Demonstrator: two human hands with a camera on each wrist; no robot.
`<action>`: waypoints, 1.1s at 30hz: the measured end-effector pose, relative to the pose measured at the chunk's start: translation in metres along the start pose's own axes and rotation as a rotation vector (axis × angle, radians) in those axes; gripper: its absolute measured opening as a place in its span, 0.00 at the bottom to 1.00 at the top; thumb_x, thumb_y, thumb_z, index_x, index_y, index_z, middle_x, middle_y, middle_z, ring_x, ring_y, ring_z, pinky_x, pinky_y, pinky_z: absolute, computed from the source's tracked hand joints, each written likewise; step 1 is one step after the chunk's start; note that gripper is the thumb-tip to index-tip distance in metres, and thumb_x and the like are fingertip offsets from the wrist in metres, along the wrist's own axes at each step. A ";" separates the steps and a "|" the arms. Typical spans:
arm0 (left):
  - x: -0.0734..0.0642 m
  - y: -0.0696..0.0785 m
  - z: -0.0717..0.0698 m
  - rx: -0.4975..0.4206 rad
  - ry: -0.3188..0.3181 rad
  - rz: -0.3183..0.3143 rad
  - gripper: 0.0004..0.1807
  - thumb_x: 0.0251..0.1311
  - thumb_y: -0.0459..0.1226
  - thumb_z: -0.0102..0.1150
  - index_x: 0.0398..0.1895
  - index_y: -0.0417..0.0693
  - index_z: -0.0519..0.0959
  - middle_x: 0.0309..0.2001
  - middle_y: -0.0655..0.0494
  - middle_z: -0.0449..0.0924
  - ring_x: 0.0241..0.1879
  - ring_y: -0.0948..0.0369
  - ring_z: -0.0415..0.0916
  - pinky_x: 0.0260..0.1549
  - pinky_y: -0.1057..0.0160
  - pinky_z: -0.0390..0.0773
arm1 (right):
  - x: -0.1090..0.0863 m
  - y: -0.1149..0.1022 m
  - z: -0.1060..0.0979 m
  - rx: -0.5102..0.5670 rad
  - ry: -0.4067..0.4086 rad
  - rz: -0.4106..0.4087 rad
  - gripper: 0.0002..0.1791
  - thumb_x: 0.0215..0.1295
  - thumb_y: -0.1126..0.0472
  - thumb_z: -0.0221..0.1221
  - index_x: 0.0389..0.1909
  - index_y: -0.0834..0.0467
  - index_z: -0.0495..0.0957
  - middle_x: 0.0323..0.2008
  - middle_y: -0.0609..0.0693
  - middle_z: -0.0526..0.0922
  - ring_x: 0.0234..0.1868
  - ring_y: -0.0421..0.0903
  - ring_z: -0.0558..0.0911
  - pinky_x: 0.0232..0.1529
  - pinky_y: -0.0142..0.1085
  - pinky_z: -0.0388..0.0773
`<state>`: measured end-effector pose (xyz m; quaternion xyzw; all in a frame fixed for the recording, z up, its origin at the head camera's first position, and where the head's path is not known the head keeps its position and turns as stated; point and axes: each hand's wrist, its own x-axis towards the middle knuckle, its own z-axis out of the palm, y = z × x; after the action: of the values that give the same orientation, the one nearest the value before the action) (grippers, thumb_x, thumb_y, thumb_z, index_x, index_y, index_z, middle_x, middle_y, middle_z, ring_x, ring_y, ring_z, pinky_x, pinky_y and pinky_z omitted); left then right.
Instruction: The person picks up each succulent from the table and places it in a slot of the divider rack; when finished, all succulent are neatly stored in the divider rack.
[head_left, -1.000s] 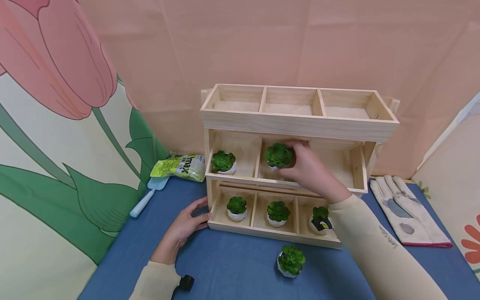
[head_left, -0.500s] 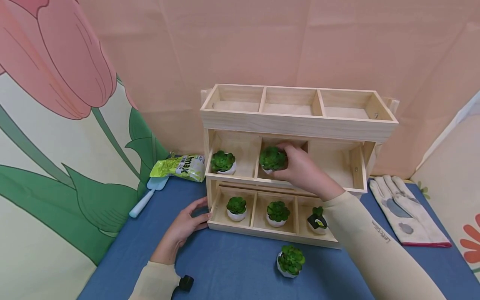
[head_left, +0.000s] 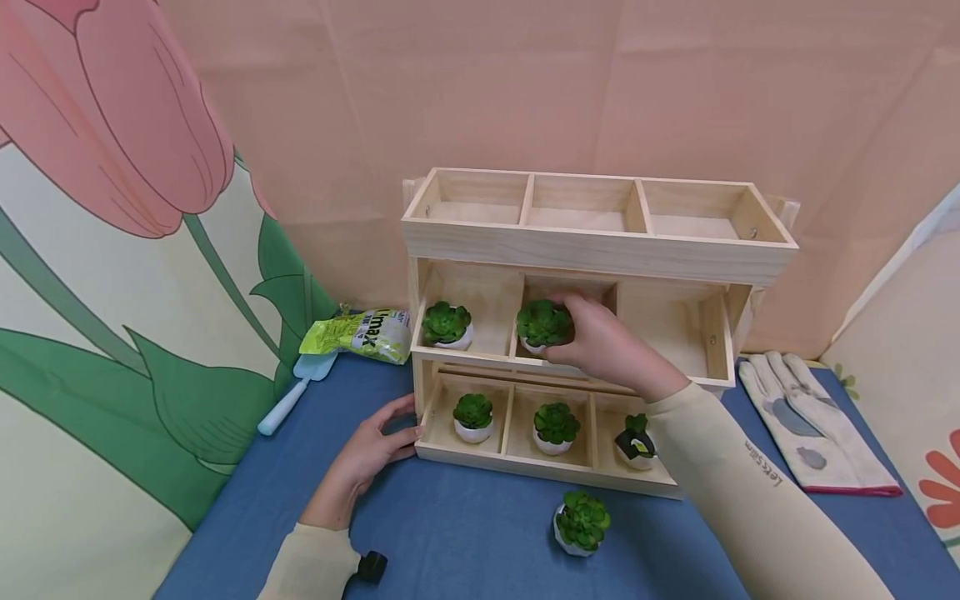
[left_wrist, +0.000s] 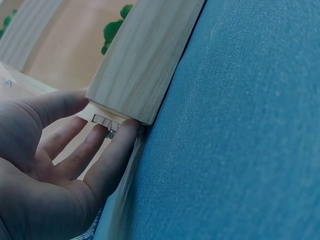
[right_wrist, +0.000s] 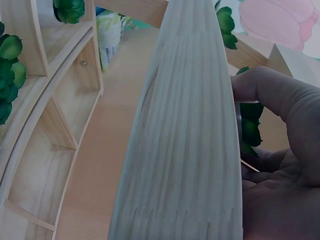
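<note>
My right hand grips a small potted succulent from its right side, in the middle compartment of the shelf's middle tier. In the right wrist view, a pale board hides much of this succulent; green leaves show beside the fingers. My left hand rests its fingertips against the lower left end of the wooden three-tier planter shelf. Up close in the left wrist view, spread fingers touch the end of the bottom box.
Left of the held plant is another succulent. Several more fill the bottom tier, one with a black tag. One succulent stands on the blue cloth in front. A green bag and blue trowel lie left, gloves right.
My right hand has moved the succulent a little left and down inside the middle compartment, and has hardly moved in the last half second. The left hand has stayed in place.
</note>
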<state>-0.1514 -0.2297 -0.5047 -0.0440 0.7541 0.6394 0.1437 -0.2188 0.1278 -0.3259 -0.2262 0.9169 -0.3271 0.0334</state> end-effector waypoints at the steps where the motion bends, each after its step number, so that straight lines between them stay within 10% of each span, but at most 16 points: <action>1: 0.000 0.000 0.000 0.000 0.001 -0.001 0.37 0.74 0.38 0.66 0.83 0.54 0.64 0.79 0.40 0.62 0.70 0.40 0.78 0.61 0.50 0.88 | 0.000 0.000 0.000 -0.004 -0.006 0.007 0.40 0.65 0.62 0.73 0.75 0.66 0.67 0.72 0.64 0.72 0.71 0.62 0.77 0.73 0.61 0.76; 33: 0.002 -0.001 0.002 0.003 0.027 -0.009 0.36 0.73 0.36 0.66 0.82 0.53 0.66 0.78 0.40 0.64 0.68 0.41 0.80 0.60 0.49 0.89 | -0.048 -0.001 -0.016 -0.010 -0.005 -0.043 0.36 0.76 0.67 0.54 0.82 0.69 0.57 0.76 0.68 0.67 0.73 0.67 0.74 0.74 0.63 0.75</action>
<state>-0.1526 -0.2280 -0.5064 -0.0561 0.7566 0.6371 0.1363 -0.1790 0.1577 -0.3167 -0.2469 0.9133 -0.3227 0.0276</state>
